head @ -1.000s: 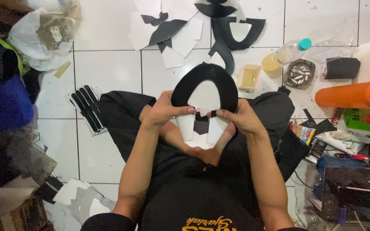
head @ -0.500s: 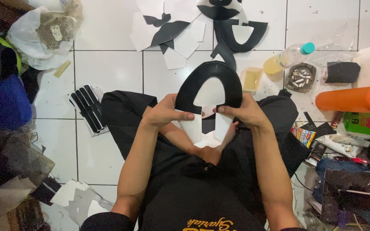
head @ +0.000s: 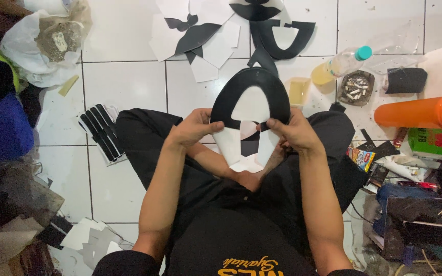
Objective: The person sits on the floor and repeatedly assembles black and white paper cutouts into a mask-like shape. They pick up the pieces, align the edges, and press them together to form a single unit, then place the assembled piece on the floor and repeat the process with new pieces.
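A black-and-white foam cutout [head: 250,110] is held upright above the lap. It is gripped at its left edge by the left hand [head: 193,129] and at its right edge by the right hand [head: 289,132], fingers clenched on it. An orange bottle [head: 419,112] lies on the tiled floor [head: 124,82] to the right.

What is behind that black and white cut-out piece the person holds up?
Behind the cut-out piece, held by the left hand and right hand, white floor tile shows through its opening. The person's lap below it is mostly covered.

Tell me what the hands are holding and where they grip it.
Both hands, left hand and right hand, hold a black-and-white cut-out piece by its two side edges.
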